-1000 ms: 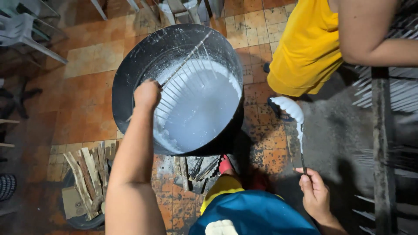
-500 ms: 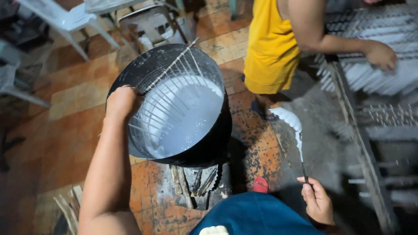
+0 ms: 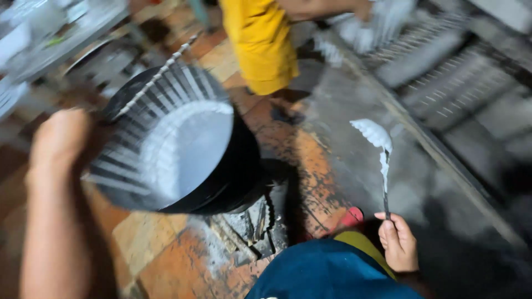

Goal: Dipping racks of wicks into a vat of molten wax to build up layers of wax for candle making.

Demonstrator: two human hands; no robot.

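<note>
Head view: your left hand (image 3: pixel 58 138) sits at 9 o'clock of the black drum (image 3: pixel 233 166), fist closed, fingers pressed together around the end of the dipping rod (image 3: pixel 158 75). The frame is blurred, so the exact grip is hard to read. The rod runs up toward 1 o'clock across the drum's mouth, and a row of thin white candles (image 3: pixel 166 119) hangs from it over the white molten wax (image 3: pixel 188 149).

Change: half a second ago the candles hung lower inside the drum. Now they sit higher and more spread across the rim, and the camera has swung right. It reads as the rack lifting clear of the wax.

Your right hand (image 3: pixel 398 242) at 5 o'clock pinches the thin handle of a wax-caked ladle (image 3: pixel 377 135) between thumb and fingertips, upright and unchanged.

At 12 o'clock a person in a yellow shirt (image 3: pixel 257 39) handles white candles on the drying racks (image 3: pixel 443 66). Firewood (image 3: pixel 252 224) lies under the drum.
</note>
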